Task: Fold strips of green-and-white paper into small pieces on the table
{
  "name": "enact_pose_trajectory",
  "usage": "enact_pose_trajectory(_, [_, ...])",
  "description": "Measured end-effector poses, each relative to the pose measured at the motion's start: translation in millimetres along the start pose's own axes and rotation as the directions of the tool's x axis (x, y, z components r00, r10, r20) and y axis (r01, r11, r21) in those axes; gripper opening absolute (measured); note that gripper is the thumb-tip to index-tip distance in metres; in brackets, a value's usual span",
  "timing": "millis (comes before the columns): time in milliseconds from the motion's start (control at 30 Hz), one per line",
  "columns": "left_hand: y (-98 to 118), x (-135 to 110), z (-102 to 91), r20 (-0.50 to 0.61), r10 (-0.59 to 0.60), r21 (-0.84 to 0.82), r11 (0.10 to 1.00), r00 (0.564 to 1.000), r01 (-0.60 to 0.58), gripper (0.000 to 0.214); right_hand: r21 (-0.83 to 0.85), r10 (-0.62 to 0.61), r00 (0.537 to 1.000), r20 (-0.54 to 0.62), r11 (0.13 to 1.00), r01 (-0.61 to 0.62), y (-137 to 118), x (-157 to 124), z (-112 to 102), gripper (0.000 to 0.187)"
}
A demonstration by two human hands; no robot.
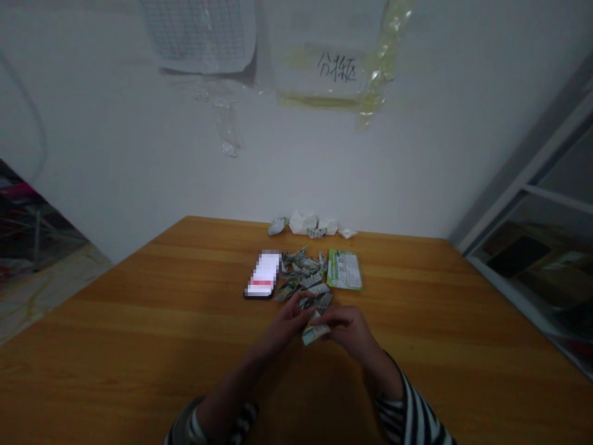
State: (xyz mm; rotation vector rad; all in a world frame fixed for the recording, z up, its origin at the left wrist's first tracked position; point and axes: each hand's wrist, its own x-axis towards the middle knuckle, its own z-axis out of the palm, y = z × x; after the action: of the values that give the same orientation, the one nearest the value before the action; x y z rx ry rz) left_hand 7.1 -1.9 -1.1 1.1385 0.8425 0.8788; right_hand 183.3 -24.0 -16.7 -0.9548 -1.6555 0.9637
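Two bare hands, the left hand (pixel 288 324) and the right hand (pixel 351 329), close together near the middle of a wooden surface (pixel 139 352), both partly closed, fingers curled around one folded green-and-white wrapper strip (pixel 315 334), its lower end showing below the fingers. Just ahead, one loose heap of folded printed wrappers (pixel 302 272), roughly a dozen, exact count lost to overlap. Left of the heap, one phone (pixel 262 274) with a blurred screen; right of it, one flat green printed card (pixel 344 270). Along the far edge, five crumpled pieces (pixel 311 225), three white and two printed. Two striped sleeves (pixel 407 414) at the lower frame edge. Overhead, one taped sheet with handwritten characters (pixel 336 68) on the wall.
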Motion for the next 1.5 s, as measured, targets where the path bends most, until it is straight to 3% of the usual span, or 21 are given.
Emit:
enact_pose_trajectory(133, [-0.1,0.8,0.8,0.085,-0.05,-0.064,0.996,0.995,0.055,0.04,-0.17,-0.129,0.971,-0.201,0.981,0.095,5.9,-1.4,7.3,0.028])
enact_pose_trajectory(300, [-2.4,2.6,-5.1,0.115,0.032,-0.124,0.992,0.993,-0.018,0.044,-0.245,-0.258,0.958,-0.125,0.944,0.222,-0.3,-2.0,3.6,0.025])
enact_pose_trajectory(400, [-0.7,2.7,-5.0,0.126,0.064,-0.128,0.991,0.99,-0.048,0.031,-0.221,-0.227,0.963,-0.143,0.956,0.193,-3.6,-2.2,1.9,0.022])
enact_pose_trajectory(467, [2.0,1.7,-3.6,0.122,0.127,-0.092,0.989,0.984,-0.116,0.025,-0.183,-0.174,0.959,-0.226,0.974,0.134,-3.0,-2.5,2.5,0.018])
enact_pose_trajectory(600, [3.7,-1.4,-0.7,0.158,0.249,-0.022,0.968,0.956,-0.248,0.034,0.004,0.006,0.912,-0.411,1.0,-0.005,0.9,-2.9,6.3,0.011])
enact_pose_trajectory(667, [1.4,-2.6,0.0,0.106,0.262,0.063,0.961,0.959,-0.269,0.03,0.083,0.067,0.901,-0.429,0.996,-0.034,1.8,-3.1,8.2,0.008])
enact_pose_trajectory(733, [-1.1,-3.7,0.4,0.0,0.299,0.197,0.935,0.954,-0.294,0.014,0.109,0.082,0.902,-0.425,0.993,-0.039,1.3,-3.5,9.6,0.007])
enact_pose_trajectory(833, [-0.9,-5.6,1.1,-0.157,0.397,0.357,0.876,0.904,-0.323,0.006,0.096,0.083,0.89,-0.448,0.994,-0.044,-1.1,-4.3,10.5,0.007])
enact_pose_trajectory(933, [4.0,-8.0,2.5,-0.273,0.441,0.4,0.86,0.855,-0.316,0.004,0.099,0.103,0.872,-0.479,0.993,-0.062,-3.4,-4.4,11.1,0.005])
enact_pose_trajectory(1100, [8.3,-8.7,4.9,-0.258,0.453,0.391,0.856,0.853,-0.337,0.005,0.143,0.147,0.866,-0.479,0.986,-0.088,-2.9,-3.5,13.2,0.002])
enact_pose_trajectory(1200, [5.7,-6.6,7.2,-0.269,0.446,0.364,0.868,0.854,-0.339,0.002,0.16,0.173,0.865,-0.471,0.981,-0.109,-2.3,-3.9,15.8,0.01])
enact_pose_trajectory(1333, [4.2,-4.6,13.7,-0.367,0.299,0.195,0.951,0.881,-0.241,0.017,0.223,0.201,0.86,-0.468,0.969,-0.105,-4.0,-3.4,22.3,0.019])
enact_pose_trajectory(1500, [1.8,-2.2,20.4,-0.395,0.134,-0.005,0.989,0.909,-0.148,0.025,0.39,0.291,0.815,-0.502,0.917,-0.087,-4.1,0.1,34.9,0.023])
